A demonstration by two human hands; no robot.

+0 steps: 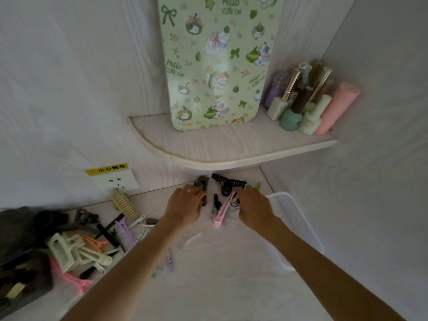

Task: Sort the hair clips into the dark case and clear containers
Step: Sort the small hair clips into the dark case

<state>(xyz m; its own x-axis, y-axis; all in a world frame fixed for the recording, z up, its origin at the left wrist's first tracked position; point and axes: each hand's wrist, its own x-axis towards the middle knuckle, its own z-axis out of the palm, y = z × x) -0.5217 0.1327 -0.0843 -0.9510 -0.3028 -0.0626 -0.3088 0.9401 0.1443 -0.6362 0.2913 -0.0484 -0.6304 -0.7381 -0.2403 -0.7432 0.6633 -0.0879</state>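
**Both hands at the clear container under the corner shelf**

We take the clear container [222,216] as our landmark: a see-through, thin-walled tub, its outline hard to trace against the pale wood-grain desk [220,286]. Inside it we see a long smooth pink clip [222,212] leaning upright, with small dark clips beside it. At its far rim lie a black toothed claw clip [228,181] and a boxy grey clip [202,181].

Our left hand [185,205] curls against the container's left side, our right hand [256,206] against its right; the fingertips are hidden, so we cannot tell whether either one grips the wall or merely rests on it.

Right of the container lies a frosted rectangular lid [294,228], partly covered by the right forearm. Well to its left sprawls a loose pile of clips [88,246]: cream squared claws, orange and lilac beak shapes, a ribbed beige comb clip. The dark case [16,274] beyond is cut off by the frame edge.
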